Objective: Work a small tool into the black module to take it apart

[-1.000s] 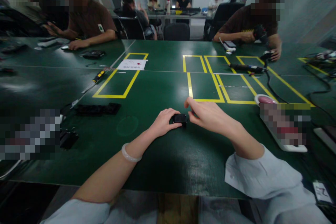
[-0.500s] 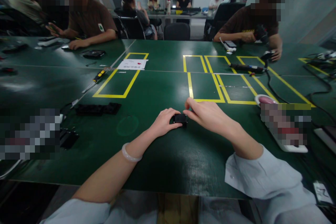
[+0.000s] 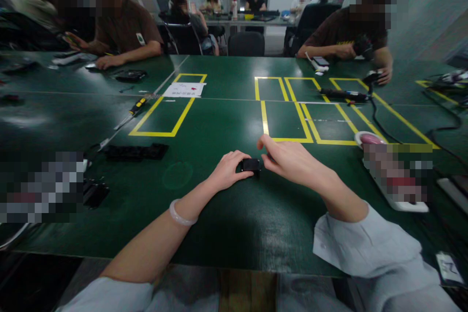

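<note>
A small black rectangular part (image 3: 250, 165) lies on the green table (image 3: 226, 214) just in front of me. My left hand (image 3: 228, 169) curls round its left side and holds it down with the fingertips. My right hand (image 3: 288, 158) sits at the part's right edge, thumb and fingers pinched close to it, index finger raised a little. What the pinch holds, if anything, is hidden. A pale bangle (image 3: 181, 213) circles my left wrist.
A black tray (image 3: 137, 151) and a screwdriver (image 3: 128, 114) lie to the left, yellow tape boxes (image 3: 288, 124) ahead. A white device with a pink top (image 3: 371, 139) and cables (image 3: 376, 117) are at right. Other people sit across the table.
My right hand moved in to the part's right edge and then drew back a little, index finger lifting. The left hand and the part have stayed put.
</note>
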Motion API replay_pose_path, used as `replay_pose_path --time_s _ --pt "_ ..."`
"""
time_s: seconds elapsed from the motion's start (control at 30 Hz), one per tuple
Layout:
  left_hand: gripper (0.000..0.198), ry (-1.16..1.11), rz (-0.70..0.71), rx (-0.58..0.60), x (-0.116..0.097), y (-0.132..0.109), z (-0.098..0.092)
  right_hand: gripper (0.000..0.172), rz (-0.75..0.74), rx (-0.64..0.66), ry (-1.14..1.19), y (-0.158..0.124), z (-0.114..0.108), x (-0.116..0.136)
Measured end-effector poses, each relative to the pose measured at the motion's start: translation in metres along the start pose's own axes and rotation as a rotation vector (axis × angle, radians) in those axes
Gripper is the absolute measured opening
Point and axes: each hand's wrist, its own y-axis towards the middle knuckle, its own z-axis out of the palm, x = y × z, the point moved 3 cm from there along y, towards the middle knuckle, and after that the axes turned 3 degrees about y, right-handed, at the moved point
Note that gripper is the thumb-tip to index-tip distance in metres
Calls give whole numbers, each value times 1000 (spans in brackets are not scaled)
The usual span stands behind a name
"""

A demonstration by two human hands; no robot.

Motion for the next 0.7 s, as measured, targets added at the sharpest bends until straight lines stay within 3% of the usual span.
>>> replay_pose_path --time_s 0.37,0.53,0.7 --pt "38 10 -9 4 1 -1 0 18 6 -24 10 1 0 3" --pt "39 -5 -16 10 0 0 -1 24 19 -17 -31 2 3 1" --pt "40 -9 -13 14 0 -1 -1 17 17 -14 -44 2 2 2"
